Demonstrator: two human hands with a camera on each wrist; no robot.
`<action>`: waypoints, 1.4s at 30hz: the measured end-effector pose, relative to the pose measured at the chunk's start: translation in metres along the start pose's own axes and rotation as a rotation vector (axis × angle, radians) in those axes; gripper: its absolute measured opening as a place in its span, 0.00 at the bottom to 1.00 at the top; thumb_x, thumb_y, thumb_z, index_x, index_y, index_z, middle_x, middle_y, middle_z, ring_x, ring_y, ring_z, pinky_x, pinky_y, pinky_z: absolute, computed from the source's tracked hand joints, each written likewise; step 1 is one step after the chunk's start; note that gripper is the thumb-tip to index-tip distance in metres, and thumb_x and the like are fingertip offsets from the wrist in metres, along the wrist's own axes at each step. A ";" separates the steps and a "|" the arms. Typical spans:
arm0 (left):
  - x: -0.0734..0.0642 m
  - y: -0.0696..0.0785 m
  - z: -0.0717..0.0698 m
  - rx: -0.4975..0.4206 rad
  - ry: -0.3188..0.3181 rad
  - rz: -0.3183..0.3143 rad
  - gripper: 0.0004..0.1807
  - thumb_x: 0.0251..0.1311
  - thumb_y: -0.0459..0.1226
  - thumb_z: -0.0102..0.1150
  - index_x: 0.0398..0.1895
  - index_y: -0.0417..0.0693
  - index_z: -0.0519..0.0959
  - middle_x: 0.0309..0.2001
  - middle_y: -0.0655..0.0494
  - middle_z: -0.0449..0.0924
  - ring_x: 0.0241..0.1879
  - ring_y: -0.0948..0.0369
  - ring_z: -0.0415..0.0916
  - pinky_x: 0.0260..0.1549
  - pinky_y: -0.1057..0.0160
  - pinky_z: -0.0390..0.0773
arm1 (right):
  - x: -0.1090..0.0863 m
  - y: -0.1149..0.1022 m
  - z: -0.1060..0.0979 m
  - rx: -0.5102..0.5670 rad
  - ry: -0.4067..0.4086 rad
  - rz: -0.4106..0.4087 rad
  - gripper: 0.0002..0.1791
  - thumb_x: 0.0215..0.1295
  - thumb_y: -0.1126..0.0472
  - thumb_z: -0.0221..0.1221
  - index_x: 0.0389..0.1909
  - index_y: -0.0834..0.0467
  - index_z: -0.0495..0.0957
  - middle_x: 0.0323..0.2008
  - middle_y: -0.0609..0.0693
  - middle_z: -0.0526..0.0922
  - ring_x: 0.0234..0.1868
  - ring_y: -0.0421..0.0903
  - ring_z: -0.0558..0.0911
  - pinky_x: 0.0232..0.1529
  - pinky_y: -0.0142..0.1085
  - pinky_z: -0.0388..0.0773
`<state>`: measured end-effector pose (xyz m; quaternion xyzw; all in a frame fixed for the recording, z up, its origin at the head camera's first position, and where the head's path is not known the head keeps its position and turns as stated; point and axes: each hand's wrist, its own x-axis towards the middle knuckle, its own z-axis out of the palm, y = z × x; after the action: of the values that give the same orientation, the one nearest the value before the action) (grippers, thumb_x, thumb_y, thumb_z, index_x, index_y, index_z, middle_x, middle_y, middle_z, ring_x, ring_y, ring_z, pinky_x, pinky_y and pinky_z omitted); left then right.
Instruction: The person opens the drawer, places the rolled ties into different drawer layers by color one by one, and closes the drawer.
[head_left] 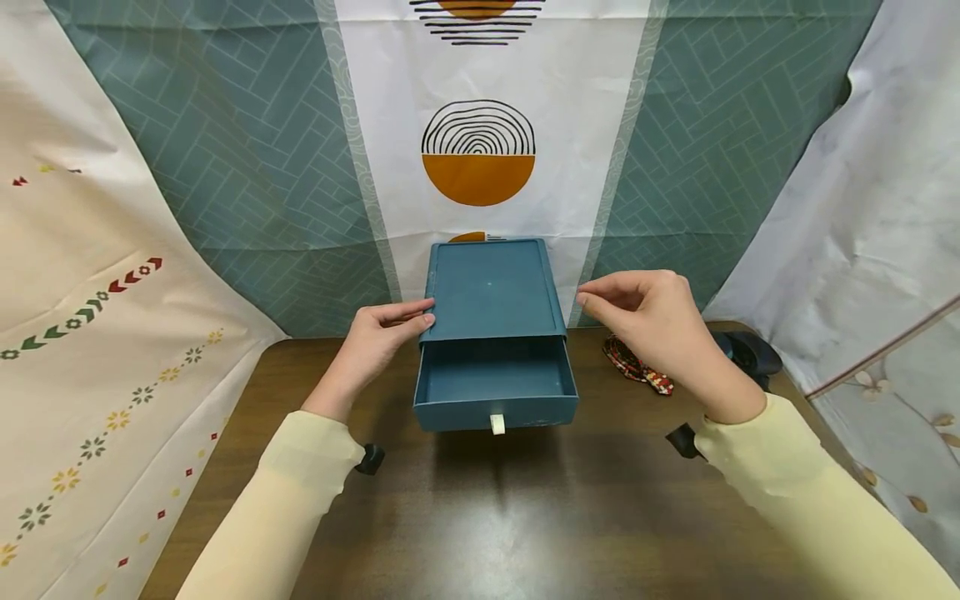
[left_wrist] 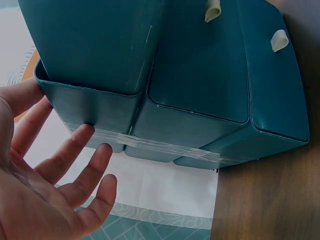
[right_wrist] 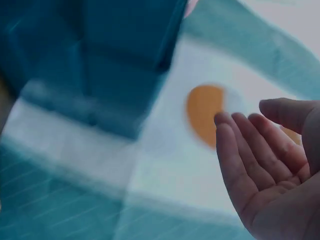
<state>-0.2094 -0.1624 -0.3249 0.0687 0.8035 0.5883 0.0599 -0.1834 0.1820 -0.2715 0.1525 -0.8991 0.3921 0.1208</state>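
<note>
Blue-green plastic drawer cabinet (head_left: 491, 287), 1 drawer out, between 2 hands

It stands at the back of the brown wooden table (head_left: 360, 525), in front of a white cloth (head_left: 577, 83) printed with orange-and-black circles. Its top drawer (head_left: 453, 415) is pulled forward, a pale loop tab (head_left: 497, 424) on the front; clear tape (left_wrist: 155, 141) crosses the stacked units' side. A red-and-yellow patterned cord (head_left: 624, 360) and a black object (head_left: 757, 354) lie to the right, partly behind the right arm. The left hand (head_left: 381, 335), fingers spread, touches the cabinet's left top edge. The right hand (head_left: 654, 315), fingers loosely bent around nothing, hovers apart from its right side.
</note>
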 end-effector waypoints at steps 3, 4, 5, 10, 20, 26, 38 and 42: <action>0.000 -0.001 0.000 0.004 0.003 -0.004 0.22 0.59 0.45 0.61 0.58 0.55 0.76 0.59 0.56 0.75 0.62 0.61 0.68 0.62 0.55 0.68 | 0.012 0.030 0.001 -0.066 0.042 0.029 0.12 0.60 0.42 0.59 0.40 0.41 0.84 0.37 0.42 0.86 0.36 0.36 0.83 0.32 0.31 0.78; 0.001 -0.001 0.000 0.004 0.004 -0.004 0.23 0.59 0.45 0.61 0.58 0.54 0.76 0.59 0.56 0.75 0.62 0.61 0.68 0.62 0.55 0.68 | 0.015 0.041 0.001 -0.079 0.046 0.049 0.14 0.61 0.42 0.58 0.42 0.43 0.84 0.38 0.43 0.86 0.37 0.38 0.83 0.32 0.33 0.78; 0.001 -0.001 0.000 0.004 0.004 -0.006 0.22 0.59 0.45 0.61 0.58 0.54 0.76 0.59 0.56 0.75 0.62 0.61 0.68 0.62 0.55 0.68 | 0.018 0.052 0.002 -0.090 0.048 0.072 0.15 0.61 0.42 0.57 0.43 0.44 0.83 0.39 0.45 0.86 0.38 0.39 0.82 0.33 0.34 0.77; 0.001 -0.002 0.001 0.005 -0.004 -0.006 0.23 0.60 0.44 0.60 0.59 0.53 0.75 0.60 0.54 0.74 0.62 0.60 0.68 0.62 0.54 0.68 | 0.027 0.108 0.005 -0.106 0.043 0.204 0.24 0.64 0.39 0.53 0.52 0.50 0.79 0.48 0.53 0.83 0.44 0.49 0.81 0.38 0.44 0.78; -0.001 0.000 0.002 -0.003 -0.006 -0.008 0.23 0.60 0.44 0.60 0.59 0.52 0.76 0.59 0.54 0.76 0.61 0.61 0.68 0.62 0.55 0.68 | 0.024 0.195 0.010 -0.136 0.042 0.349 0.34 0.69 0.41 0.45 0.62 0.66 0.68 0.57 0.67 0.73 0.56 0.63 0.72 0.53 0.58 0.70; 0.008 -0.011 0.001 -0.001 0.003 0.009 0.23 0.56 0.49 0.63 0.57 0.58 0.77 0.57 0.58 0.77 0.60 0.63 0.70 0.62 0.56 0.69 | 0.018 0.222 0.019 -0.168 -0.114 0.437 0.46 0.64 0.31 0.41 0.66 0.67 0.61 0.61 0.69 0.68 0.60 0.66 0.67 0.57 0.59 0.66; 0.013 -0.020 0.000 0.012 0.007 0.027 0.23 0.55 0.50 0.64 0.55 0.60 0.79 0.54 0.59 0.79 0.59 0.63 0.71 0.60 0.57 0.71 | 0.013 0.245 0.033 -0.130 -0.267 0.514 0.44 0.65 0.34 0.45 0.65 0.67 0.62 0.63 0.69 0.64 0.62 0.68 0.64 0.60 0.59 0.63; 0.013 -0.021 -0.001 0.017 0.021 0.029 0.23 0.53 0.51 0.65 0.53 0.61 0.80 0.53 0.60 0.80 0.58 0.64 0.72 0.58 0.58 0.72 | 0.014 0.246 0.035 -0.080 -0.317 0.518 0.45 0.64 0.33 0.46 0.65 0.68 0.61 0.63 0.69 0.64 0.62 0.66 0.65 0.60 0.58 0.65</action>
<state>-0.2231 -0.1669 -0.3451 0.0745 0.8079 0.5831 0.0425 -0.2903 0.3124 -0.4546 -0.0274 -0.9306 0.3452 -0.1188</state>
